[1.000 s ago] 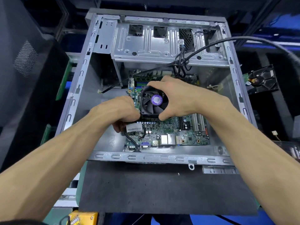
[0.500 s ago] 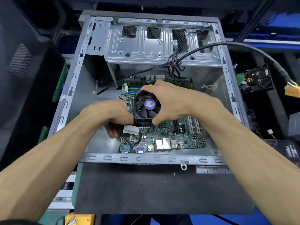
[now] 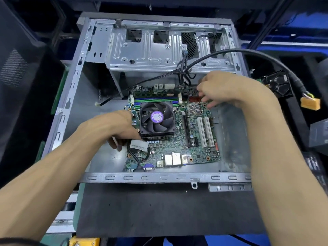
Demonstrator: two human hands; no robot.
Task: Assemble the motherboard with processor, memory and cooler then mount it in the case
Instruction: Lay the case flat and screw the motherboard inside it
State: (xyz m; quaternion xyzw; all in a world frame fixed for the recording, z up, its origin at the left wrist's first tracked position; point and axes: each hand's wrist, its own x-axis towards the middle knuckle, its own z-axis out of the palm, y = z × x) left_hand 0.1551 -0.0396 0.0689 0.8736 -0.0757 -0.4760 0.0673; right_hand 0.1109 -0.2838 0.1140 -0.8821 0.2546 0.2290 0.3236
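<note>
- Head view: motherboard [image 3: 177, 139] lies flat inside the open case [image 3: 71, 96], cooler [image 3: 157, 118] seated on it, memory [image 3: 156, 100] just beyond the fan.
- Left hand [image 3: 113, 128] against the board's left edge beside the cooler; fingers curl down at that edge (grip on it or on the black cable [image 3: 134, 155]: cannot tell).
- Right hand [image 3: 223, 89] over the far-right corner, fingers loose, holding nothing.
- Board's long axis runs left–right between the hands; likely seating it next.
</note>
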